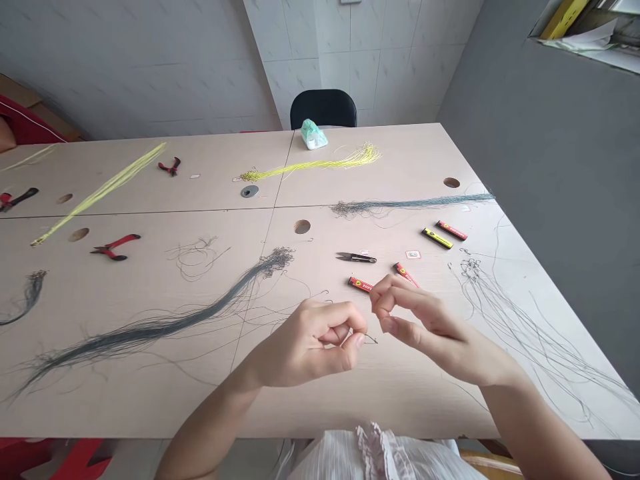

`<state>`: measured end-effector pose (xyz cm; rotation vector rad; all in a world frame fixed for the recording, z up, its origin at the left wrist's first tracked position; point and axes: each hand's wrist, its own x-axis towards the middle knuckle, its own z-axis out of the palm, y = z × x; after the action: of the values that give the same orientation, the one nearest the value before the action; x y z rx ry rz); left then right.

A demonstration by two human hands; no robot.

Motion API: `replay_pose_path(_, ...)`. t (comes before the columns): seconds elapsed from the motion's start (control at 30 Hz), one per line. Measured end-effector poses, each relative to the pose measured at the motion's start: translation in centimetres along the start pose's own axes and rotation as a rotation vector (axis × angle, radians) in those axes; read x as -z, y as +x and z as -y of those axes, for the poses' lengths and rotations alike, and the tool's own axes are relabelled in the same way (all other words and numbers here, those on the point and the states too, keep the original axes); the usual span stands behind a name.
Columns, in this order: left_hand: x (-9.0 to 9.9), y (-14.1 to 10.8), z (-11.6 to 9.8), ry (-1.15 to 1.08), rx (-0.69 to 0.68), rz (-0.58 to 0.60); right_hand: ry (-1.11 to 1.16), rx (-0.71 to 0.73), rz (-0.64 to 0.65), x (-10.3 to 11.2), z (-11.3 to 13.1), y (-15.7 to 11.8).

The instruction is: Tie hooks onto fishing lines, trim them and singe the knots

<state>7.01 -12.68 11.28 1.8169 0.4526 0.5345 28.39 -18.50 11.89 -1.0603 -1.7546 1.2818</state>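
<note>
Close to the table's near edge, my left hand (320,340) pinches a fish hook (371,339) between thumb and forefinger, its thin dark end sticking out to the right. Facing it, my right hand (430,327) has its thumb and fingertips pressed together. Whatever lies in that pinch, perhaps a fine line, is too small to make out. Just beyond the fingers lie a red lighter (360,285) and a pair of black thread snips (356,257). To the left stretches a grey-green bundle of hooked lines (185,323), its hooks gathered at the upper right end.
Loose hooked lines (520,327) spread at the right. A blue-green bundle (425,202) and a yellow bundle (320,165) lie farther back. Red-handled pliers (117,247), a yellow lighter (437,238) and a cable hole (302,227) are on the table. A black chair (324,107) stands behind.
</note>
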Motion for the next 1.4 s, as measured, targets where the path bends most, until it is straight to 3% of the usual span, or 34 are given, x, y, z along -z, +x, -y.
replay_pose_path(0.63, 0.1, 0.1, -0.2, 0.002, 0.059, 0.049, -0.013, 0.01, -0.077, 0.3, 0.1, 0.2)
replay_pose_path(0.83, -0.7, 0.0, -0.1, 0.037, 0.091, -0.073, 0.014, -0.02, -0.206, -0.4, -0.3, -1.1)
replay_pose_path(1.03, -3.0, 0.0, 0.2, 0.073, 0.054, -0.264, 0.156, 0.013, -0.459, -3.2, -1.0, -1.6)
replay_pose_path(1.13, -4.0, -0.3, 0.5, 0.001, 0.105, -0.27, 0.255, -0.001, -0.615, -3.7, -1.4, -2.0)
replay_pose_path(1.27, -4.9, -1.5, 1.1, -0.002, 0.237, -0.122, 0.375, -0.017, -0.893, -2.4, -2.0, -3.3)
replay_pose_path(1.4, -5.1, -3.3, 1.8, 0.116, 0.309, 0.16, 0.552, 0.047, -1.132, 1.7, -1.4, -7.4)
